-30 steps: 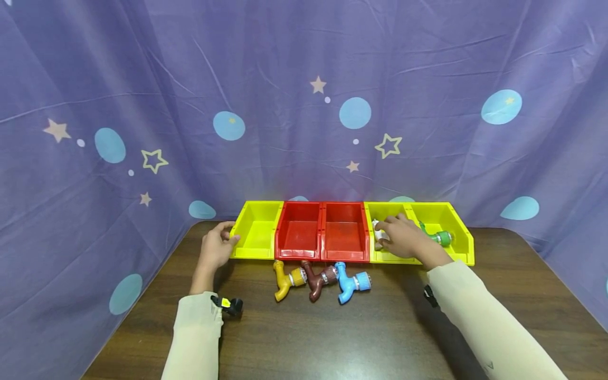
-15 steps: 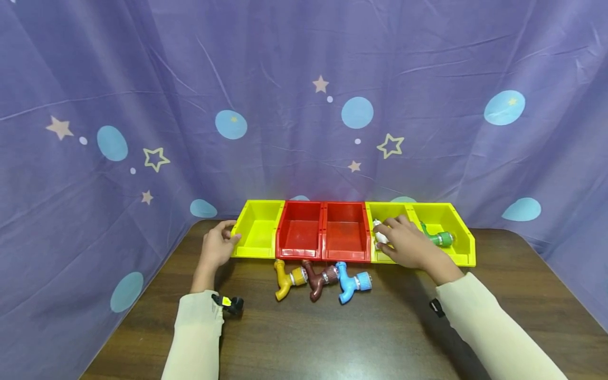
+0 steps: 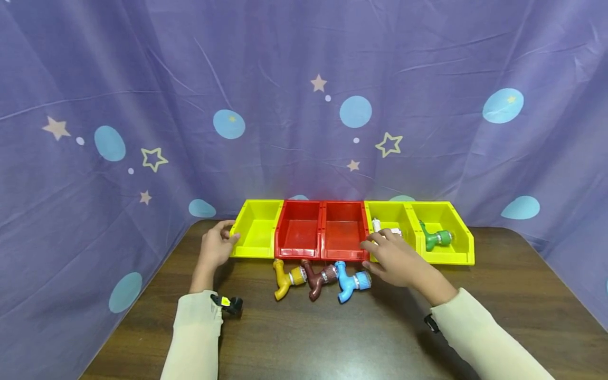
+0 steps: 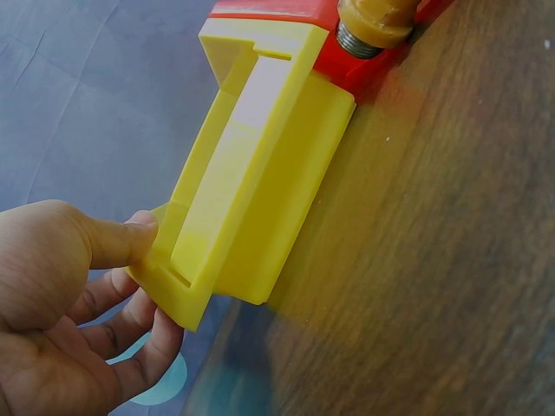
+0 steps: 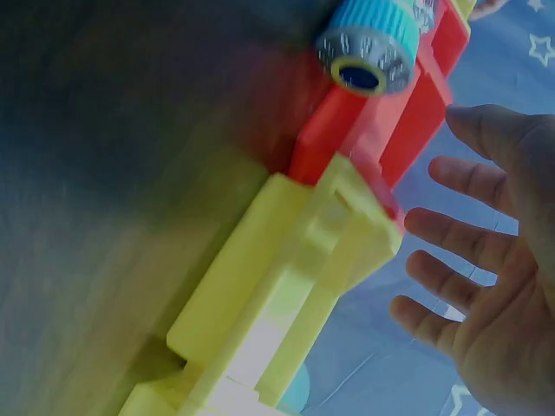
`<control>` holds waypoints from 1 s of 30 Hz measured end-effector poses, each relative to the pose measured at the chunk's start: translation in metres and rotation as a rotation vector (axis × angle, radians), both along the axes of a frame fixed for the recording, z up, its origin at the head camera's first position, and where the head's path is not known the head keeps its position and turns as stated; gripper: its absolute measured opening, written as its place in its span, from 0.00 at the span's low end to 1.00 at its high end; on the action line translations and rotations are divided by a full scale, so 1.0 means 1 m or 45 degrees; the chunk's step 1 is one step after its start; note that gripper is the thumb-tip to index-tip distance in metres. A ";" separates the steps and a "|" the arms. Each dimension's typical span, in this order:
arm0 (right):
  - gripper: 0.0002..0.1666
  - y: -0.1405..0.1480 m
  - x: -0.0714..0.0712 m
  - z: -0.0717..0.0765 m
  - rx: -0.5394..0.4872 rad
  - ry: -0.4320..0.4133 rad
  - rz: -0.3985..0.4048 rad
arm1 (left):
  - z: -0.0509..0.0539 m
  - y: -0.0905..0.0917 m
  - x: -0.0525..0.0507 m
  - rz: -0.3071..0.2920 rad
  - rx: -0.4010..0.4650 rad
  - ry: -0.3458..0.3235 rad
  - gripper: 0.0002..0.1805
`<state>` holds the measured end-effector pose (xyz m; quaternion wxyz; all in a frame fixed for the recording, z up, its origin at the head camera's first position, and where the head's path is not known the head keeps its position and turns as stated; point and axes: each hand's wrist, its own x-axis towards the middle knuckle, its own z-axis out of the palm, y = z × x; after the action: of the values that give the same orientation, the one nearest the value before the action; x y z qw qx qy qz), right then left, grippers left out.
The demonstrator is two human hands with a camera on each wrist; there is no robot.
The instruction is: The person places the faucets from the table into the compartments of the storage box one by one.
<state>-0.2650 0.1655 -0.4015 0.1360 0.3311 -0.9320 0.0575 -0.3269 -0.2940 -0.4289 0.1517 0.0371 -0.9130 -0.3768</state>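
Taps (image 3: 316, 281) lie between left grip (image 3: 217, 246), pinching yellow bin (image 3: 256, 232), and spread, empty right grip (image 3: 398, 259).

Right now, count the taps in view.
5: yellow tap, brown tap, blue tap on the table; white tap, partly behind the right hand, in the second bin from the right; green tap in the rightmost bin.
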 end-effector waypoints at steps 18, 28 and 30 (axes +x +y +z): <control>0.24 -0.028 0.027 -0.014 0.085 0.053 0.286 | 0.001 -0.001 0.001 0.002 -0.012 0.002 0.24; 0.23 -0.042 0.033 -0.022 0.177 -0.072 0.319 | -0.001 -0.001 0.000 0.000 -0.017 0.010 0.23; 0.24 -0.044 0.034 -0.023 0.196 -0.081 0.314 | -0.001 -0.001 0.000 0.002 -0.013 0.009 0.23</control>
<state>-0.2307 0.1212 -0.4249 0.0724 0.4505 -0.8897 0.0125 -0.3265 -0.2952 -0.4302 0.1556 0.0357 -0.9144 -0.3720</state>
